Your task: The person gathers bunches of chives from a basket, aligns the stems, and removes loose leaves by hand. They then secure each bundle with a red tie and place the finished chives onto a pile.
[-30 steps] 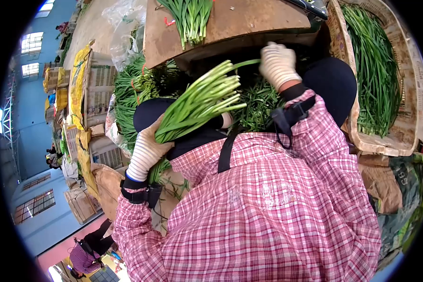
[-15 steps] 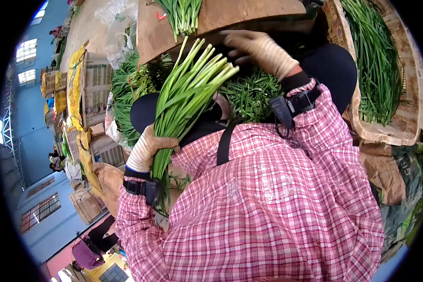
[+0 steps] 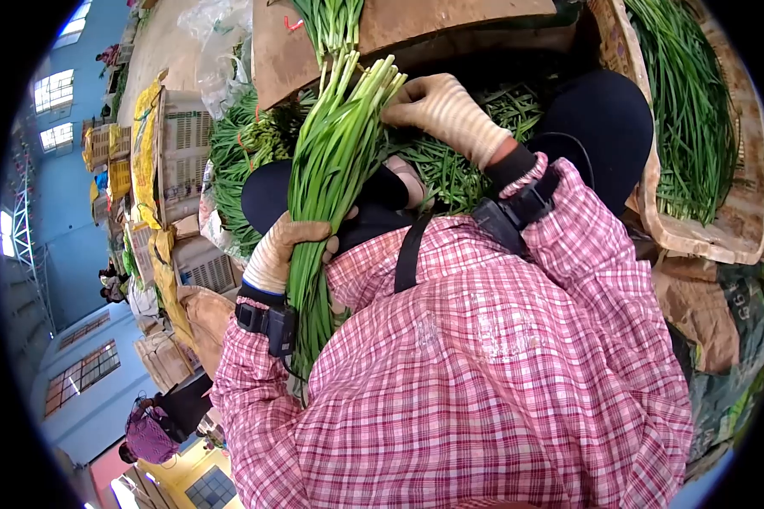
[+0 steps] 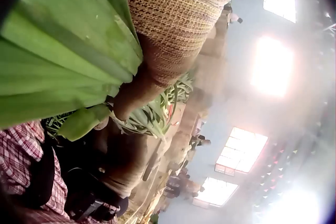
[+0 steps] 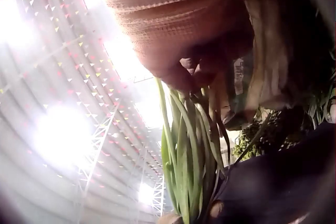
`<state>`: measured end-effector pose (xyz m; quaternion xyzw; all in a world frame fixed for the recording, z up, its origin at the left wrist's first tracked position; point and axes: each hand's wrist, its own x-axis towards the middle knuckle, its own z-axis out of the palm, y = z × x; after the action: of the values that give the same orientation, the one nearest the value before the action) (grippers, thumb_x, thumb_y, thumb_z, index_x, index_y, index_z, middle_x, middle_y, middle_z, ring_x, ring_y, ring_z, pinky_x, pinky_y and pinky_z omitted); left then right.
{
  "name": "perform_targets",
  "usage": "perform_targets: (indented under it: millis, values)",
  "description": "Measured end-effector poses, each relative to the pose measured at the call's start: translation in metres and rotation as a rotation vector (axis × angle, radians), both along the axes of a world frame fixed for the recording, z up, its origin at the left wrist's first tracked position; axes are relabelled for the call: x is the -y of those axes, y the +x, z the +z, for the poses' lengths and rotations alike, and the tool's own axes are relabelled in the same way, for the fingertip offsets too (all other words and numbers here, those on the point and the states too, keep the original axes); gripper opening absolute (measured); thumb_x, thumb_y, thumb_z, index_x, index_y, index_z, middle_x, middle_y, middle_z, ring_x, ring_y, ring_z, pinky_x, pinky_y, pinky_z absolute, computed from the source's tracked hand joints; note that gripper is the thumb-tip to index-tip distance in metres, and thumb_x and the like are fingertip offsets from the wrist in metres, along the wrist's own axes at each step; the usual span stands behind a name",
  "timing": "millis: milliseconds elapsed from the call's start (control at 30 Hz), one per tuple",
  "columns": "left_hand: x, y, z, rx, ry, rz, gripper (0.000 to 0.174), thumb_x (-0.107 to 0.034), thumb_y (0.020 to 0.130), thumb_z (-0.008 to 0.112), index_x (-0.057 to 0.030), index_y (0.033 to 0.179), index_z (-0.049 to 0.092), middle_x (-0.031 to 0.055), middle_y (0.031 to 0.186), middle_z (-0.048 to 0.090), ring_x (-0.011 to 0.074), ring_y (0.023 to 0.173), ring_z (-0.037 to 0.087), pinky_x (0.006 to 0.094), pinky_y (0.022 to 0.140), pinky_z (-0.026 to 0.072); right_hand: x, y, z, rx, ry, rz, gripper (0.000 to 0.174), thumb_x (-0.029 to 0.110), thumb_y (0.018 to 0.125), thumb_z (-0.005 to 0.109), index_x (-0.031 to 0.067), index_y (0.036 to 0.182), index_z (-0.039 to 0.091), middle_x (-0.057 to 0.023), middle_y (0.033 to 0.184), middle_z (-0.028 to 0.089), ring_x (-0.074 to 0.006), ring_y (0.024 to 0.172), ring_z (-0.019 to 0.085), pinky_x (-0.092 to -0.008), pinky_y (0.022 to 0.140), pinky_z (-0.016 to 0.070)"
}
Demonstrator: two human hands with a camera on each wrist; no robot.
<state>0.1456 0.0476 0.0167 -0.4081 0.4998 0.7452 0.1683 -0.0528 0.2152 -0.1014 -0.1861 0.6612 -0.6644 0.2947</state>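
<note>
In the head view, my gloved left hand [image 3: 273,253] grips a bunch of Chinese chives [image 3: 327,161] around its leafy lower part, pale stem ends pointing up. The leaves hang down past the wrist. My gloved right hand [image 3: 446,110] is at the right side of the pale ends, thumb and fingers curled in against the stems. Close up in the right wrist view, those fingers pinch at the stem ends [image 5: 186,129]. Broad green leaves [image 4: 58,50] fill one side of the left wrist view, beside the left glove [image 4: 168,24].
Another bunch of chives [image 3: 329,24] lies on the brown board [image 3: 450,21] ahead. Loose green leaves [image 3: 450,170] lie between the knees. On the right stands a plastic crate [image 3: 705,246] full of long chives [image 3: 683,110]. Tied green bundles [image 3: 238,170] are at the left knee.
The bunch has swung from slanting right to nearly upright in my left hand. My right hand, first out to the right with a leaf strand, has come back to the stem ends.
</note>
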Motion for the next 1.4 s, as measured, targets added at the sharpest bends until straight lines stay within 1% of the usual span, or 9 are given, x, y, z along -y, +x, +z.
perform_targets:
  millis: [100,367,600,733,933,1033,1133,1267,1400]
  values:
    - [0.001,0.002,-0.002,-0.004,0.078,0.037,0.048,-0.001,0.081,0.057,0.005,0.128,0.048,0.0171,0.113,0.062,0.012,0.065,0.059,0.0186,0.05,0.0511,0.005,-0.003,0.009,-0.507,0.462,0.029,0.028,0.023,0.074,0.07,-0.0025,0.086,0.069,-0.0114,0.069,0.066,-0.0128,0.067,0.062,-0.0288,0.066,0.0502]
    - [0.003,0.005,-0.007,-0.018,0.16,0.039,0.058,-0.001,0.08,0.057,0.0051,0.134,0.039,0.0234,0.123,0.055,0.0155,0.068,0.062,0.0222,0.056,0.0555,0.014,-0.001,-0.001,-0.042,0.082,0.192,0.04,0.03,0.072,0.073,-0.0071,0.085,0.068,-0.0123,0.072,0.067,-0.0145,0.068,0.061,-0.0292,0.067,0.0509]
    - [0.006,0.01,-0.001,0.009,0.038,0.043,0.053,-0.003,0.079,0.059,0.0051,0.129,0.045,0.0188,0.117,0.06,0.0132,0.065,0.063,0.02,0.055,0.0543,-0.032,-0.05,-0.004,-0.918,1.082,-0.216,0.026,0.033,0.082,0.06,0.0104,0.089,0.072,-0.0152,0.092,0.068,-0.0221,0.089,0.066,-0.043,0.072,0.0516]
    - [0.003,0.0,0.003,0.067,-0.04,-0.063,0.044,-0.003,0.078,0.061,0.0052,0.121,0.054,0.0151,0.105,0.066,0.0125,0.065,0.063,0.0215,0.057,0.0536,-0.015,-0.009,0.041,-0.191,0.437,0.341,0.047,0.042,0.074,0.069,0.0058,0.104,0.068,-0.0147,0.102,0.067,-0.0314,0.096,0.062,-0.0363,0.085,0.0492]
    - [-0.009,-0.001,0.001,0.032,-0.344,-0.103,0.041,0.002,0.071,0.073,0.0045,0.109,0.059,0.009,0.091,0.067,0.0156,0.072,0.064,0.0271,0.068,0.0533,-0.015,-0.014,0.002,0.285,-0.339,-0.215,0.07,0.035,0.073,0.076,-0.0085,0.122,0.053,-0.0176,0.112,0.064,-0.0208,0.106,0.059,-0.0292,0.092,0.0447]
    - [-0.013,-0.002,-0.007,-0.004,-0.389,-0.126,0.04,0.003,0.07,0.073,0.0044,0.108,0.059,0.0088,0.094,0.067,0.0155,0.074,0.063,0.0277,0.07,0.0532,-0.019,-0.043,0.013,-0.209,-0.104,0.057,0.052,0.025,0.079,0.071,-0.0027,0.12,0.058,-0.0138,0.115,0.062,-0.0165,0.102,0.058,-0.0281,0.091,0.0445]
    - [-0.016,-0.005,-0.004,-0.033,-0.478,-0.181,0.039,0.003,0.071,0.073,0.0041,0.107,0.061,0.0073,0.093,0.067,0.0136,0.075,0.063,0.0263,0.071,0.0525,-0.008,-0.054,0.006,0.02,-0.037,0.283,0.04,0.018,0.077,0.071,-0.0025,0.11,0.065,-0.0089,0.094,0.069,-0.0139,0.084,0.062,-0.0263,0.08,0.0485]
    - [-0.015,-0.004,0.004,0.01,-0.503,-0.228,0.042,0.004,0.07,0.073,0.004,0.11,0.059,0.0074,0.093,0.067,0.0134,0.073,0.063,0.0263,0.07,0.0528,-0.019,-0.061,-0.007,-0.125,-0.073,-0.312,0.022,0.021,0.079,0.067,0.0002,0.088,0.07,-0.0098,0.076,0.069,-0.015,0.071,0.062,-0.0289,0.069,0.0492]
    - [-0.004,0.001,0.006,-0.031,-0.482,-0.115,0.04,0.004,0.072,0.072,0.0041,0.109,0.059,0.0087,0.09,0.066,0.0162,0.072,0.064,0.0284,0.065,0.0549,-0.057,-0.051,-0.015,-0.121,0.033,-0.424,0.044,0.036,0.089,0.059,0.0046,0.119,0.06,-0.0074,0.102,0.065,-0.0151,0.089,0.058,-0.0295,0.08,0.0468]
